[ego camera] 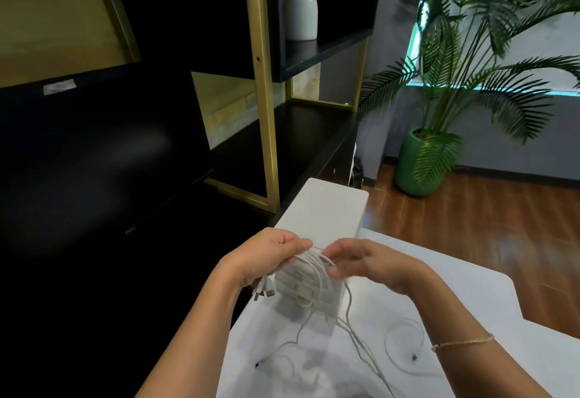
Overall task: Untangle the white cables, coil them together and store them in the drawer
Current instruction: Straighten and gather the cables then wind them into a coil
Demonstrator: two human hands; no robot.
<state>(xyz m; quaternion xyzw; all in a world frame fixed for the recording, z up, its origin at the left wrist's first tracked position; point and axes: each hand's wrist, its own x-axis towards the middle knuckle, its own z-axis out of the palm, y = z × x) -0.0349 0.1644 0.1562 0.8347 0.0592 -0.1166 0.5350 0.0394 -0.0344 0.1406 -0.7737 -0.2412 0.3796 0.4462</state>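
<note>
Both hands (314,259) coiling white cables (314,275)

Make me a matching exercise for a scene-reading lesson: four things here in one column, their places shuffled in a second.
Things:
1. white vase
2. green pot
3. coiled white cables
4. bracelet

Places:
A. on the wooden floor
B. on the right wrist
C. on the dark shelf
D. between both hands

Pairs: 1-C, 2-A, 3-D, 4-B

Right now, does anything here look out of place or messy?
Only the cables: part is looped between the left hand and right hand, while loose ends sprawl over the white table.
</note>
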